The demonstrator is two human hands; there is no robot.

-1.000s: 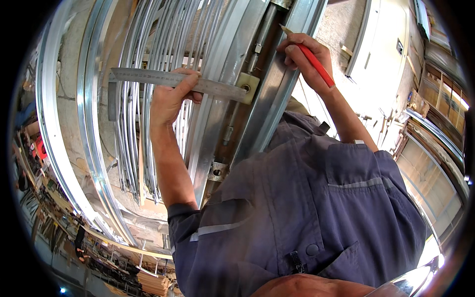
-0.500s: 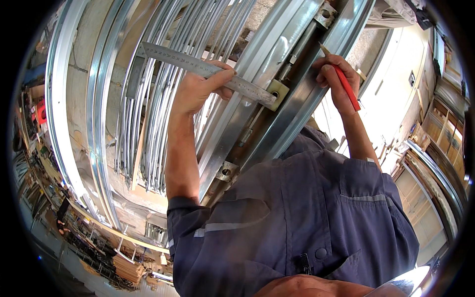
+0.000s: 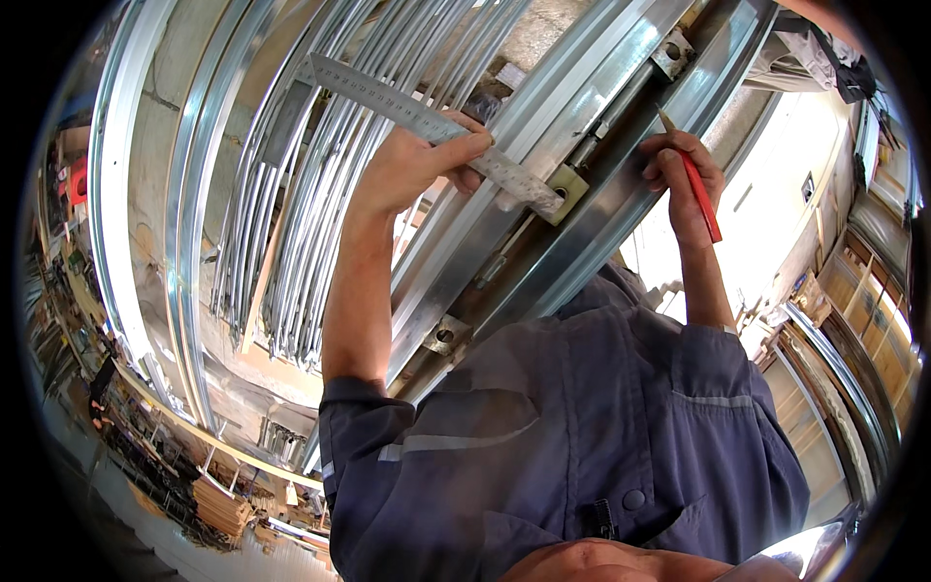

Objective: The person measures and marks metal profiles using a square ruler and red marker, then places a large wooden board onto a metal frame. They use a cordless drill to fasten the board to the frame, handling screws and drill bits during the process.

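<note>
My left hand (image 3: 412, 165) is closed on the blade of a metal square (image 3: 383, 100), thumb on top. Its blade lies slantwise across a long shiny metal profile (image 3: 529, 126), and its free end reaches a yellowish block (image 3: 569, 192) set in the channel. The square's thick grey stock (image 3: 288, 123) hangs over a bundle of thin metal rods. In my right hand (image 3: 687, 184) is a red pencil (image 3: 700, 197), its sharpened tip pointing up and away from me over the channel's right wall (image 3: 582, 254). The pencil tip looks apart from the metal.
Inside the channel sit a far bracket (image 3: 672, 54), a near bracket (image 3: 446, 335) and a connecting rod. Several thin rods (image 3: 320, 262) lie to the left, beside long profiles (image 3: 189, 223). Light trousers (image 3: 790, 66) of another person show at the upper right.
The whole view has shifted slightly, moving the channel and both hands rightward in the picture. Grips look unchanged. Bare skin now shows at the upper right edge, near the light trousers.
</note>
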